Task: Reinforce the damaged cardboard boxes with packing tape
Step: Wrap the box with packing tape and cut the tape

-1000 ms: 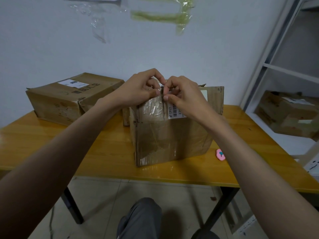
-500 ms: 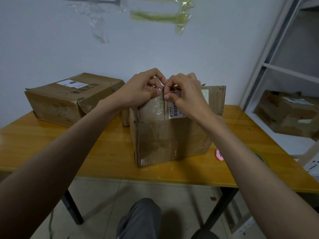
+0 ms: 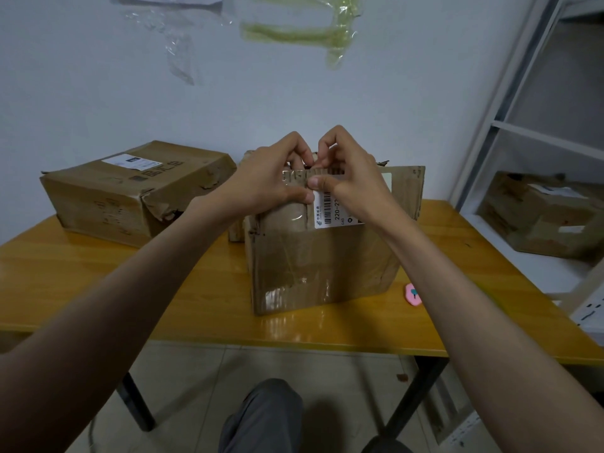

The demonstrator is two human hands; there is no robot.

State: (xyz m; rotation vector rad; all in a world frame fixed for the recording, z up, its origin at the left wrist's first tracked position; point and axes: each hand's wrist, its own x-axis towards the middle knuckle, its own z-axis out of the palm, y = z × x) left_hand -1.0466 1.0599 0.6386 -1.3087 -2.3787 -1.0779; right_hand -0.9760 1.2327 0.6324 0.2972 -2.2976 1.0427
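Head view: left hand (image 3: 264, 178) and right hand (image 3: 353, 171) pinch the box (image 3: 320, 266) flap's top edge.

Three cardboard boxes (image 3: 322, 256), two hands (image 3: 271, 181)

Front cardboard box (image 3: 320, 266): brown corrugated cardboard, matt, with fluting exposed along the torn top edge. Clear glossy packing tape (image 3: 294, 289) covers its front face and reflects light in patches. Its shipping label (image 3: 330, 212): white paper, smooth.

Rear cardboard box (image 3: 130, 188): matt brown cardboard, creased, with torn rough edges at the corner.

Table (image 3: 130, 289): yellow-orange wood-grain top, smooth and glossy, showing reflections.

Small pink object (image 3: 412, 294): smooth, plastic in appearance.

Wall (image 3: 98, 93): matt and pale, with crinkled transparent film strips (image 3: 300, 31) stuck on it.

Shelf unit (image 3: 523, 132): smooth white finish.
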